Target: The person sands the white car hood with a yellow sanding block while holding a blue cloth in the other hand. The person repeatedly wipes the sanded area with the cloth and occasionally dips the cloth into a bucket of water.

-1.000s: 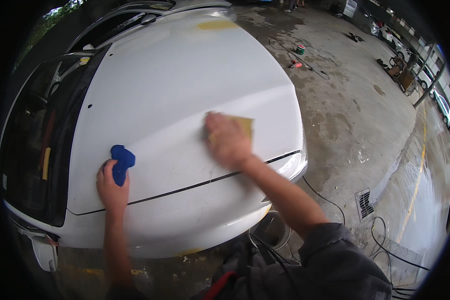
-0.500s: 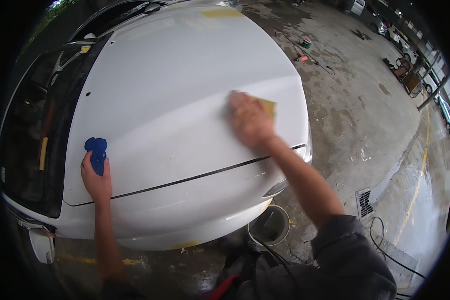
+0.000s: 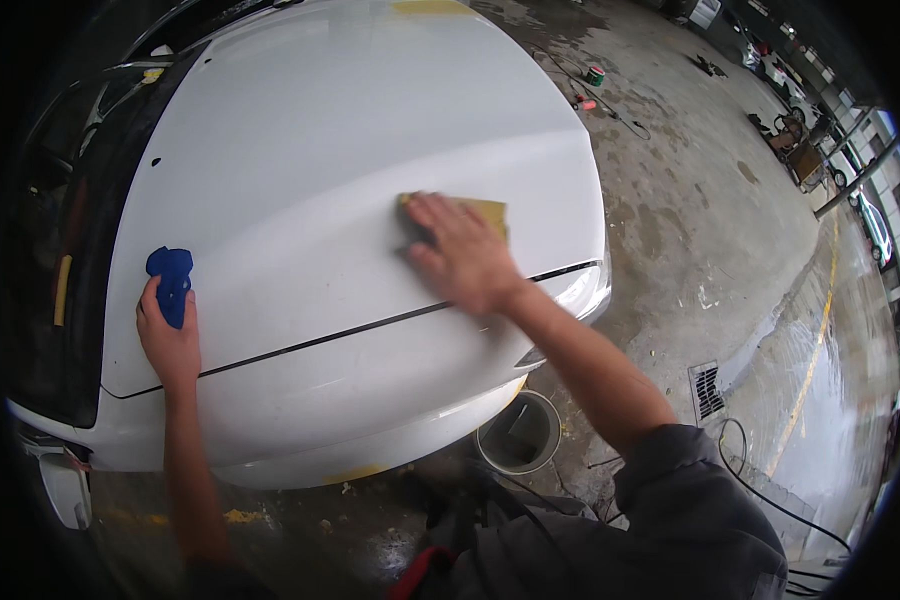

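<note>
Right, the yellow sheet (image 3: pixel 490 215) is lying on the car's white hood (image 3: pixel 300 150), near the front corner, looking thin, matte and mustardy, w/ straight edges. The R hand (image 3: pixel 467 258) is spreading flat over it, palm down, thumb apart; that grip is covering the sheet, not clenching it. Over on the L, nearer the windscreen (image 3: pixel 80 240), the L hand (image 3: pixel 170 345) is grasping a blue piece (image 3: pixel 173 270) betw. thumb and fingers; it's showing a lumpy outline, deep colour and a few pale specks.

Now for the hard-to-see bits: the sheet's middle is hiding under the fingers, its underside is facing the hood, and the R hand's edges are blurring a bit. The blue piece's lower end is disappearing into the L grip; can't tell its material. The windscreen is fading into the dark rim, and the car's far end is running off the top.
</note>
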`<state>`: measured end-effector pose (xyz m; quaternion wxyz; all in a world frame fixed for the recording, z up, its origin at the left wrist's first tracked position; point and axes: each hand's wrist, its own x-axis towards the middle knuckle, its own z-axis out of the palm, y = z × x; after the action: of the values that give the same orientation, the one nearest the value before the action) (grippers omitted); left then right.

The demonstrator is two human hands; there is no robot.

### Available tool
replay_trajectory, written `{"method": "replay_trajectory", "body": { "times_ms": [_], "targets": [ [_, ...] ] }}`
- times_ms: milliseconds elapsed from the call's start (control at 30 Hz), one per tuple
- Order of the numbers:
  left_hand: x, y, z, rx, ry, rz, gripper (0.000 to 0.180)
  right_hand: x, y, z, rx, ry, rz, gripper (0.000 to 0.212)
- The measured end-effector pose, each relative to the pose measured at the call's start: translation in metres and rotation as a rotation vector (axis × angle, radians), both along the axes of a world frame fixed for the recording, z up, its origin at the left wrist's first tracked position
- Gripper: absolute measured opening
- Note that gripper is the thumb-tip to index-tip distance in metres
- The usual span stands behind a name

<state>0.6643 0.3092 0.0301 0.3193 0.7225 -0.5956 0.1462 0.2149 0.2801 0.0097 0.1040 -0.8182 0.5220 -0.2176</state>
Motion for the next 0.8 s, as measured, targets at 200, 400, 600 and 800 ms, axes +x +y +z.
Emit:
{"method": "replay_trajectory", "body": {
  "times_ms": [200, 400, 600, 800],
  "targets": [
    [-0.011, -0.010, -0.006, 0.018, 0.004, 0.009, 0.055, -0.005, 0.006, -0.015, -0.129, 0.116, -0.217, 0.070],
    [-0.001, -0.001, -0.004, 0.041, -0.022, 0.016, 0.056, 0.000, 0.019, -0.009, -0.059, 0.065, 0.003, 0.068],
    [-0.015, -0.013, -0.006, 0.027, 0.005, 0.049, 0.056, -0.020, -0.005, -0.017, -0.197, 0.092, -0.242, 0.065],
    [0.004, -0.002, -0.003, 0.039, -0.034, 0.050, 0.056, 0.028, 0.024, 0.005, -0.021, 0.098, 0.059, 0.068]
  ]
}}
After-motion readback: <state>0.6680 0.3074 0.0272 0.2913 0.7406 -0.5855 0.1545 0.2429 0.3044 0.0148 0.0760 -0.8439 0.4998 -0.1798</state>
